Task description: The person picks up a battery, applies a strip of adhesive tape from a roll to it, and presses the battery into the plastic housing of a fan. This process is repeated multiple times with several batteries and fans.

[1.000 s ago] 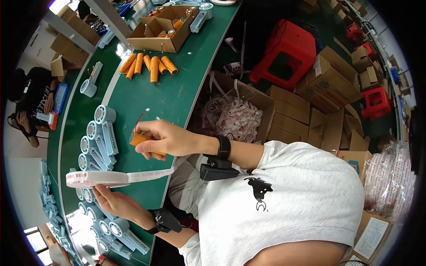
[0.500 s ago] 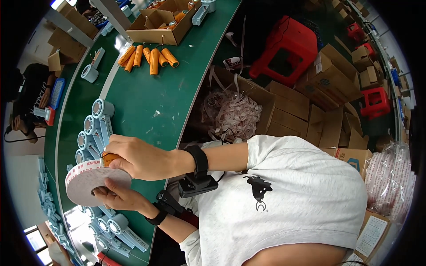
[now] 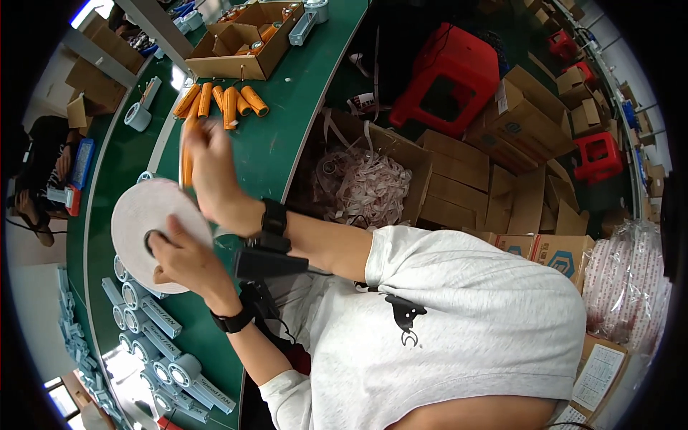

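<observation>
A large white roll of double-sided tape [image 3: 143, 208] is in my left hand [image 3: 188, 259]; my fingers are closed at its core and the thumb lies on its flat face. Just beyond the roll's edge, my right hand [image 3: 215, 168], slightly blurred, is closed on an orange cylindrical battery [image 3: 188, 166]. A pale strip runs along the battery's side toward the roll. Past my right hand, several more orange batteries [image 3: 229, 107] lie on the green table. Rows of light-blue handheld fans [image 3: 147, 315] lie beside and below the roll.
A cardboard box [image 3: 269, 61] of batteries stands at the table's far end. Below the table edge sits a carton of discarded tape liner [image 3: 373, 186]. Red stools [image 3: 448, 79] and cartons [image 3: 545, 115] crowd the floor to the right. Across the table another person [image 3: 54, 154] sits.
My right hand has swung upward, away from the roll, with the battery. The roll has tilted its flat face toward me and risen slightly in my left hand. The whole view has shifted a little.
</observation>
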`<state>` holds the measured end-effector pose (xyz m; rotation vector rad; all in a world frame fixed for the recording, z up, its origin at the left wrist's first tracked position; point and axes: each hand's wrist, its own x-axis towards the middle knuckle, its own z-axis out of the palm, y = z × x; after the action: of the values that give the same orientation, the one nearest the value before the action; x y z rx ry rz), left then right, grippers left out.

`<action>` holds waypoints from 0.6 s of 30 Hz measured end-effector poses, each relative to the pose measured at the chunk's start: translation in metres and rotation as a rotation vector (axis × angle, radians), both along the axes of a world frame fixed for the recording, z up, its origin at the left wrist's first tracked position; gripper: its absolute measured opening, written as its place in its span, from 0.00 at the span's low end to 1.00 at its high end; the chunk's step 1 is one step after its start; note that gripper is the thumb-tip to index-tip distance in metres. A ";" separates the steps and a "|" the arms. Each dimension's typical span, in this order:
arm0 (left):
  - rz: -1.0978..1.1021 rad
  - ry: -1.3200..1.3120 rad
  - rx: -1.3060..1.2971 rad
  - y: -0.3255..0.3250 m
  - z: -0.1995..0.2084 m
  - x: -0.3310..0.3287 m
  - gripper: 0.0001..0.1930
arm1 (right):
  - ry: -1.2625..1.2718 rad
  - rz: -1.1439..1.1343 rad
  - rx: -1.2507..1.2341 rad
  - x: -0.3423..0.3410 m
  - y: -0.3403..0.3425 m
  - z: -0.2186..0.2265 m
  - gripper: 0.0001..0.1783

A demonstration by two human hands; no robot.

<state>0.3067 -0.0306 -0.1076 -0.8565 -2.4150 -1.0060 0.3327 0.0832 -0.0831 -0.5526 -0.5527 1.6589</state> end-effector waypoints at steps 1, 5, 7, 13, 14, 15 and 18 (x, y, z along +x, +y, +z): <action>-0.094 0.067 -0.064 0.001 -0.014 0.008 0.19 | 0.113 -0.310 0.018 0.000 0.028 0.008 0.08; -0.523 0.071 -0.280 0.034 -0.025 0.003 0.14 | 0.318 -0.372 0.448 0.087 0.071 0.068 0.08; -0.586 0.252 -0.272 0.048 -0.025 -0.003 0.12 | 0.115 -0.147 0.746 0.090 0.043 0.071 0.08; -0.740 0.159 -0.082 0.048 0.032 -0.106 0.16 | -0.488 0.711 1.382 0.060 -0.005 0.019 0.11; -0.692 0.299 -0.196 0.050 0.034 -0.129 0.17 | -0.549 0.830 1.371 0.040 -0.021 0.002 0.12; -0.641 0.437 -0.309 0.056 0.033 -0.148 0.19 | -0.611 0.949 1.356 0.019 -0.035 -0.013 0.13; -0.725 0.000 -0.693 0.066 0.050 -0.161 0.19 | -1.008 1.036 1.567 -0.025 -0.054 -0.041 0.15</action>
<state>0.1453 0.0353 -0.0574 -2.0574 -2.5031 -0.3115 0.3082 0.0289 -0.1238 0.2452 -2.8463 1.0790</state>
